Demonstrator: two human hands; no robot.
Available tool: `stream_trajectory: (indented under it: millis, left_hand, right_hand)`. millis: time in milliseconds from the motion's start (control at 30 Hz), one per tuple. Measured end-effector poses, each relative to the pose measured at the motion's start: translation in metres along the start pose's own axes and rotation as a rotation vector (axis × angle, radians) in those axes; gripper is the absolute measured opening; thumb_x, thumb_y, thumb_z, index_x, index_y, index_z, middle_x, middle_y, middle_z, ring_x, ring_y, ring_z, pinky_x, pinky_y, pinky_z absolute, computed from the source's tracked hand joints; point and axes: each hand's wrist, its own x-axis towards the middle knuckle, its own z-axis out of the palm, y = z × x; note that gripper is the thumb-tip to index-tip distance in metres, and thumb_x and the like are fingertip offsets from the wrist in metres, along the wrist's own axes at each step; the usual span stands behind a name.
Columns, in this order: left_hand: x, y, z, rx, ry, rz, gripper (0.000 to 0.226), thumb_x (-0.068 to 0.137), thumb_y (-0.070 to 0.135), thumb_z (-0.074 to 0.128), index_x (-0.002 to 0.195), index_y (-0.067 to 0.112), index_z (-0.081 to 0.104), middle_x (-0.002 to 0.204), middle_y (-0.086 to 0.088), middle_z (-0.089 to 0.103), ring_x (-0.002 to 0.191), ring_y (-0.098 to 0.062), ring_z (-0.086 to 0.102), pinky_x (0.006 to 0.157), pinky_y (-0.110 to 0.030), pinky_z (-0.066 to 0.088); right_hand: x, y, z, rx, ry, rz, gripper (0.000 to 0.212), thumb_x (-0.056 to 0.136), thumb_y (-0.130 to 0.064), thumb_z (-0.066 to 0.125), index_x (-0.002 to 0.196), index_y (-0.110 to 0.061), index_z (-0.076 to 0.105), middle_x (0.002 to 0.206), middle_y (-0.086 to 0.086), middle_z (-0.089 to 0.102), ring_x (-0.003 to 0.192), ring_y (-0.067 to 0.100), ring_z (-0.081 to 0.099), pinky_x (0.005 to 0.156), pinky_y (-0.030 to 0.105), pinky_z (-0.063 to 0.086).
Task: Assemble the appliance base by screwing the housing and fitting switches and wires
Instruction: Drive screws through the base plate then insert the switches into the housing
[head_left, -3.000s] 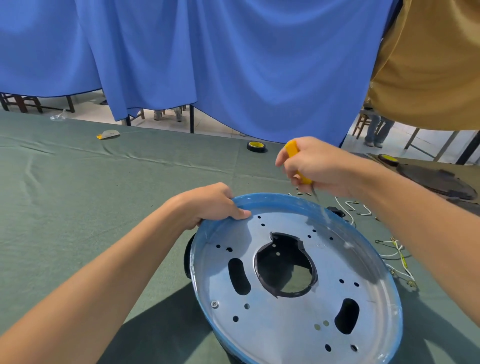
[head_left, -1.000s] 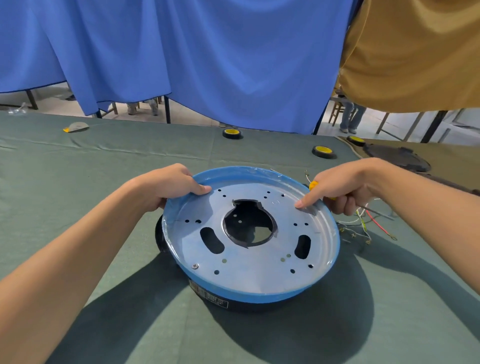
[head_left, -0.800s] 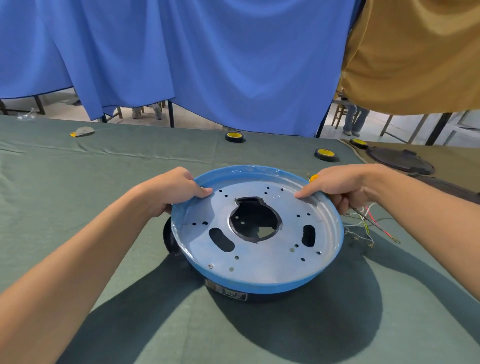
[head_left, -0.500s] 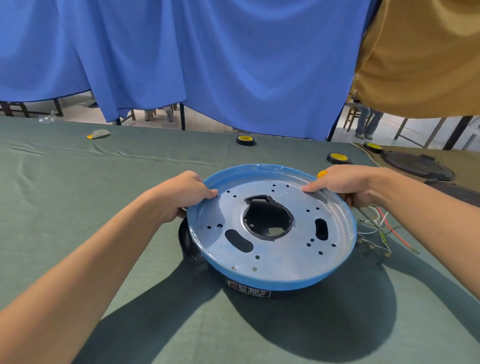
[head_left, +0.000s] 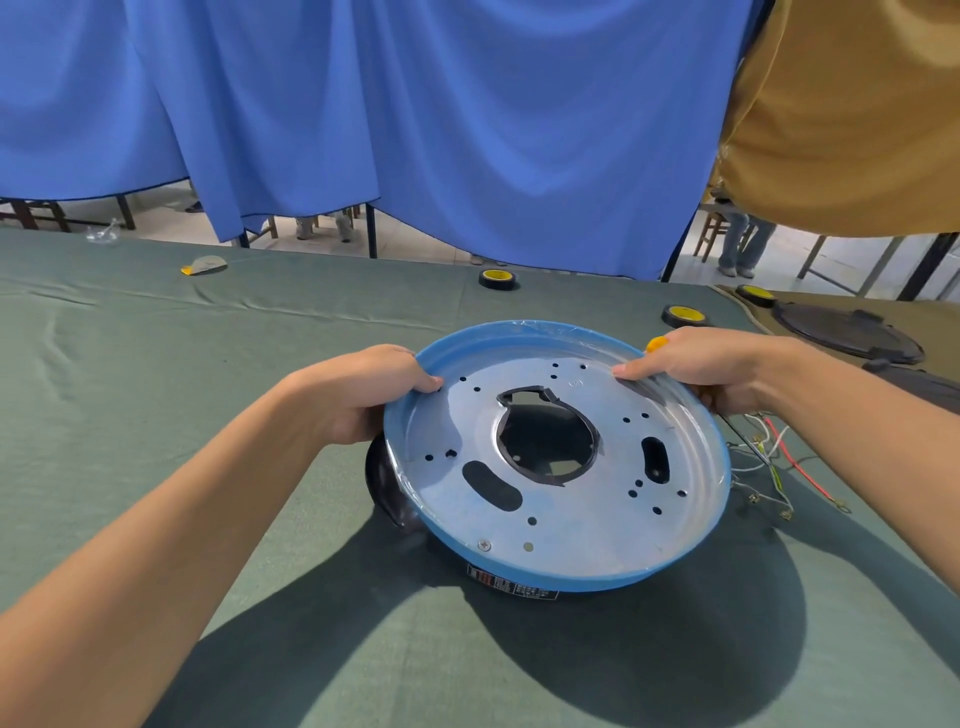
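- While both hands hold it by the rim, the appliance base (head_left: 519, 332) rests on its black underside in the middle of the green-clothed counter (head_left: 156, 389), metal plate up, and looks slightly tipped.
- Left hand (head_left: 363, 395): thumb hooked over the blue rim on the left side, fingers wrapped beneath it in a firm grip.
- Right hand (head_left: 701, 369): forefinger laid along the far-right rim, the other fingers closed round a yellow-handled screwdriver (head_left: 657, 344); its yellow end pokes out above the hand and the thin shaft shows below it.
- One screw (head_left: 484, 545) sits in the plate near the front edge; the hole just beside it and most others look empty, so I judge the housing-screwing step is in hand and barely begun.
- The two-handed hold reads as positioning the base for the next hole, not driving.
- Next, probably: settle the base flat, brace it with the left hand, fetch a screw (none is visible), then line the driver tip up over an empty hole.
- Loose wires (head_left: 768, 448) lie just beside the right rim and should stay out from under it.
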Motion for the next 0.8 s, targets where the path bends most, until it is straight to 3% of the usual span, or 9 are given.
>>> stream_trajectory:
  millis: [100,167,233,333,433,567,733,800]
  left_hand:
    - [0.001,0.0,-0.001,-0.048,-0.018,-0.011,0.021,0.099,0.019,0.055,0.116,0.008,0.063,0.089,-0.009,0.075,0.071,-0.022,0.072,0.059,-0.031,0.057]
    - [0.001,0.0,-0.001,-0.073,-0.03,-0.015,0.02,0.099,0.02,0.055,0.113,0.007,0.063,0.083,-0.008,0.075,0.067,-0.021,0.072,0.056,-0.031,0.057]
    - [0.0,0.0,-0.001,-0.089,-0.037,-0.03,0.018,0.099,0.019,0.056,0.108,0.006,0.064,0.077,-0.008,0.075,0.062,-0.02,0.071,0.052,-0.03,0.056]
    - [-0.002,0.0,-0.003,-0.112,-0.055,-0.065,0.016,0.098,0.02,0.057,0.104,0.007,0.064,0.073,-0.008,0.073,0.059,-0.021,0.07,0.051,-0.03,0.056]
    - [-0.001,0.001,-0.005,-0.131,-0.084,-0.09,0.018,0.096,0.022,0.058,0.104,0.008,0.065,0.078,-0.01,0.074,0.062,-0.023,0.07,0.055,-0.033,0.057]
    - [-0.001,0.001,-0.006,-0.184,-0.126,-0.104,0.017,0.093,0.022,0.057,0.098,0.009,0.068,0.08,-0.01,0.073,0.061,-0.026,0.069,0.056,-0.033,0.057]
    - [-0.002,0.0,-0.008,-0.226,-0.156,-0.116,0.015,0.087,0.02,0.061,0.094,0.009,0.068,0.075,-0.009,0.071,0.055,-0.024,0.066,0.051,-0.031,0.055]
    - [-0.002,0.0,-0.008,-0.211,-0.153,-0.133,0.017,0.086,0.023,0.063,0.096,0.01,0.067,0.074,-0.009,0.071,0.054,-0.022,0.065,0.051,-0.031,0.055]
  right_hand:
    - [-0.001,-0.002,-0.001,-0.044,0.012,-0.002,0.028,0.09,-0.03,0.068,0.079,-0.01,0.054,0.077,0.013,0.073,0.061,0.027,0.067,0.058,0.033,0.052]
    - [0.0,-0.005,0.0,-0.078,0.065,-0.032,0.028,0.089,-0.027,0.07,0.074,-0.01,0.053,0.073,0.014,0.07,0.059,0.027,0.065,0.056,0.033,0.05]
    - [0.002,-0.007,0.002,-0.159,0.145,-0.094,0.029,0.087,-0.024,0.071,0.071,-0.01,0.053,0.069,0.019,0.061,0.056,0.026,0.058,0.054,0.031,0.045]
    - [0.003,-0.01,0.006,-0.301,0.223,-0.179,0.038,0.087,-0.024,0.071,0.061,-0.016,0.043,0.054,0.007,0.042,0.053,0.023,0.044,0.053,0.03,0.039]
    - [0.002,-0.008,0.007,-0.368,0.2,-0.174,0.048,0.088,-0.022,0.069,0.055,-0.019,0.035,0.051,0.002,0.036,0.055,0.024,0.042,0.054,0.031,0.041]
    - [-0.003,-0.006,0.005,-0.451,0.144,-0.126,0.036,0.09,-0.026,0.068,0.065,-0.015,0.044,0.058,0.005,0.04,0.056,0.023,0.041,0.049,0.028,0.037]
    - [-0.009,-0.008,-0.002,-0.463,0.105,-0.11,0.043,0.088,-0.022,0.07,0.062,-0.016,0.037,0.056,0.008,0.04,0.049,0.021,0.037,0.045,0.027,0.033]
    - [-0.011,-0.008,-0.004,-0.453,0.078,-0.098,0.034,0.088,-0.02,0.07,0.068,-0.014,0.043,0.059,0.01,0.041,0.048,0.019,0.036,0.044,0.027,0.032]
